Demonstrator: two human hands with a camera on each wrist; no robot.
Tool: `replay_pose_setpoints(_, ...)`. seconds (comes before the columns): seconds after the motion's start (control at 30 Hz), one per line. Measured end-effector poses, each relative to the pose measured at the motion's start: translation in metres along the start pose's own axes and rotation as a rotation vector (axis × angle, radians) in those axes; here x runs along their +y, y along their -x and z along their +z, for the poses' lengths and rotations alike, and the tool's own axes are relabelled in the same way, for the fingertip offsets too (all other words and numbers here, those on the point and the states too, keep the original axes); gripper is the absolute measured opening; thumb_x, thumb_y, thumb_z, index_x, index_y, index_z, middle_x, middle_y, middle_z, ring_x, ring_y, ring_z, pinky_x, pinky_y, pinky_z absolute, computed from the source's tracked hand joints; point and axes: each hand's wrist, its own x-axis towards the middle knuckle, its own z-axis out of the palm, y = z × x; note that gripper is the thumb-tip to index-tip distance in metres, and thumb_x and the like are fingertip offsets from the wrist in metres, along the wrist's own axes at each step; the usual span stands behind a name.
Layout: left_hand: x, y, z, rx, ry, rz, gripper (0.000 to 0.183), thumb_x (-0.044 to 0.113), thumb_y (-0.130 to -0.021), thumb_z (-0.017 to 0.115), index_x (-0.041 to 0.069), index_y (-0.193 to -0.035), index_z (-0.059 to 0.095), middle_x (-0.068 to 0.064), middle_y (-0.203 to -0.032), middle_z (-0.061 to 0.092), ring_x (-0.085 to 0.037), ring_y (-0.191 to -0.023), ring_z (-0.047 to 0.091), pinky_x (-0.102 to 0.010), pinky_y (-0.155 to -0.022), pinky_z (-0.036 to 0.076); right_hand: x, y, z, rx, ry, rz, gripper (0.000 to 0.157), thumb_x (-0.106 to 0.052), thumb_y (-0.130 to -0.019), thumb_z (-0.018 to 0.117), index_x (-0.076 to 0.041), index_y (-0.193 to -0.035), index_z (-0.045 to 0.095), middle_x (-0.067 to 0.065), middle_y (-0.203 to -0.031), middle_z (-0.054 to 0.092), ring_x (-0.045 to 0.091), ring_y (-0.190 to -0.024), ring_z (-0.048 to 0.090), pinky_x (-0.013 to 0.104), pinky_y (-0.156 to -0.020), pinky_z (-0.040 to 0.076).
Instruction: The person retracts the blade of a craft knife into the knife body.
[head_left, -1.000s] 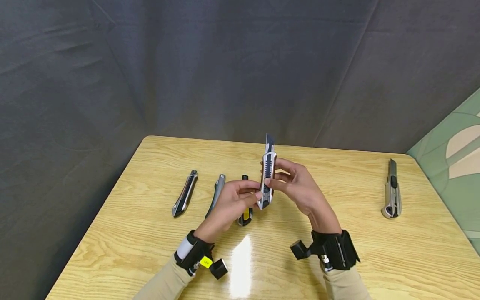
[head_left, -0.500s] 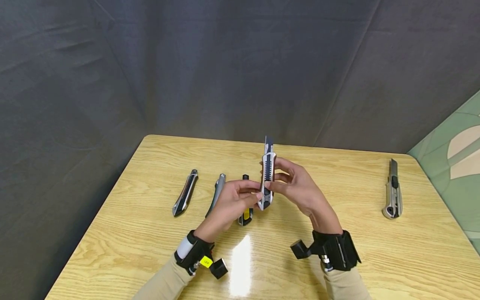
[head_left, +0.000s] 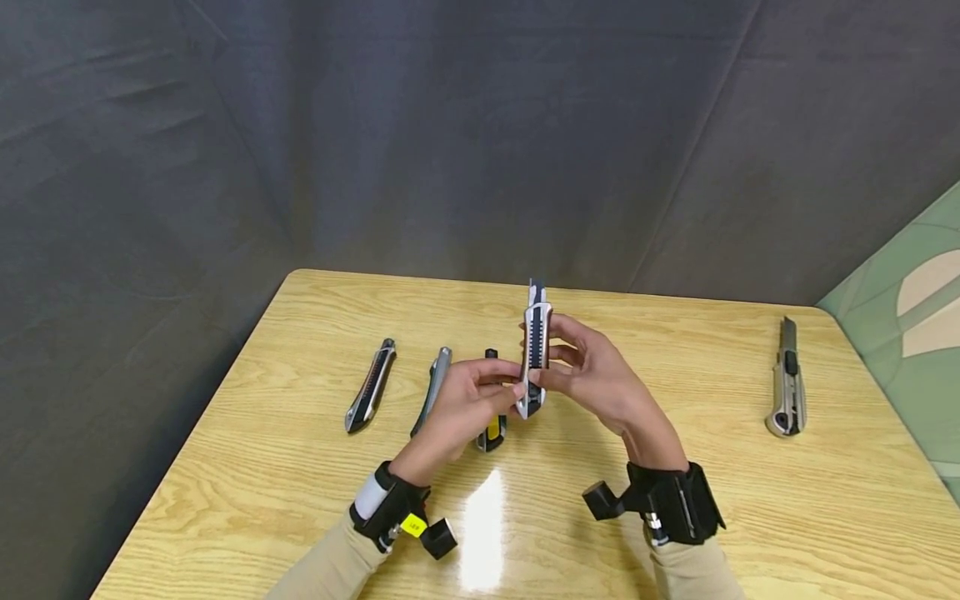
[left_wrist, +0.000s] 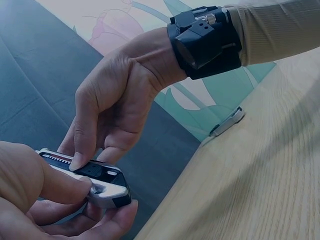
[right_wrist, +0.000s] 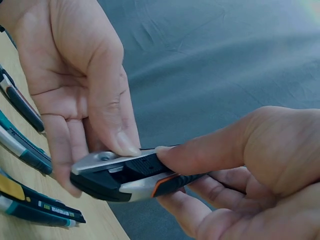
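A silver and black snap-off utility knife (head_left: 537, 333) is held upright above the table, with a short length of blade showing at its top. My left hand (head_left: 467, 405) pinches the lower end between thumb and fingers. From the other side, my right hand (head_left: 609, 385) grips the handle, its thumb pressing the black slider near the bottom of the track. In the right wrist view, orange trim shows on the utility knife (right_wrist: 135, 192), and both thumbs lie on its upper face. The left wrist view shows the toothed track along the knife (left_wrist: 107, 192).
On the wooden table (head_left: 247, 467) lie a black and silver utility knife (head_left: 371, 387), a grey-green one (head_left: 435, 385) partly behind my left hand, and a black-yellow one (head_left: 492, 430). Another silver knife (head_left: 787, 392), blade out, lies far right. A dark curtain (head_left: 480, 150) hangs behind.
The right thumb and slider have moved down the handle toward its lower end. The exposed blade has become shorter. The left hand has stayed in place.
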Motion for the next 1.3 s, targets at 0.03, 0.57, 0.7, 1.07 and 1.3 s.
replay_pose_setpoints(0.03,0.0,0.0,0.0,0.001,-0.002,-0.004,0.025,0.008,-0.085,0.064,0.002,-0.109,0.064,-0.018,-0.103,0.066,-0.027,-0.082,0.066,-0.042,-0.073,0.057,0.0,0.0,0.0,-0.001,0.001,-0.005,0.059,0.0,-0.077,0.069,-0.015,-0.131,0.049,0.01,-0.124,0.05,0.026,-0.107,0.054,0.033,-0.08,0.054)
replay_pose_setpoints(0.57,0.026,0.013,0.002,0.036,-0.055,0.011,0.028,0.005,-0.085,0.063,-0.001,-0.112,0.064,-0.023,-0.105,0.066,-0.031,-0.083,0.066,-0.043,-0.072,0.058,0.001,-0.002,0.006,0.047,0.103,0.002,0.045,-0.011,-0.083,0.066,-0.015,-0.127,0.054,0.012,-0.107,0.058,0.025,-0.093,0.059,0.041,-0.077,0.053)
replay_pose_setpoints(0.7,0.026,0.012,0.001,0.031,-0.055,0.018,0.027,0.005,-0.085,0.062,-0.001,-0.112,0.064,-0.022,-0.106,0.066,-0.032,-0.083,0.066,-0.036,-0.069,0.058,0.001,-0.002,0.005,0.073,0.141,0.016,0.035,-0.014,-0.083,0.067,-0.015,-0.118,0.06,0.012,-0.104,0.06,0.026,-0.088,0.058,0.043,-0.076,0.052)
replay_pose_setpoints(1.07,0.026,0.012,0.001,0.037,-0.077,-0.009,0.027,0.006,-0.086,0.062,-0.001,-0.112,0.065,-0.02,-0.107,0.066,-0.029,-0.081,0.066,-0.033,-0.067,0.058,-0.001,-0.002,0.006,0.068,0.171,0.02,0.035,-0.01,-0.081,0.068,-0.008,-0.115,0.058,0.012,-0.106,0.059,0.026,-0.09,0.061,0.043,-0.073,0.054)
replay_pose_setpoints(1.3,0.006,0.004,-0.002,0.034,-0.065,-0.027,0.027,0.007,-0.085,0.063,0.002,-0.112,0.065,-0.018,-0.106,0.067,-0.029,-0.079,0.066,-0.048,-0.073,0.056,0.004,0.0,0.006,0.043,0.151,0.044,0.037,-0.005,-0.08,0.068,-0.006,-0.116,0.055,0.013,-0.109,0.057,0.029,-0.093,0.059,0.047,-0.075,0.054)
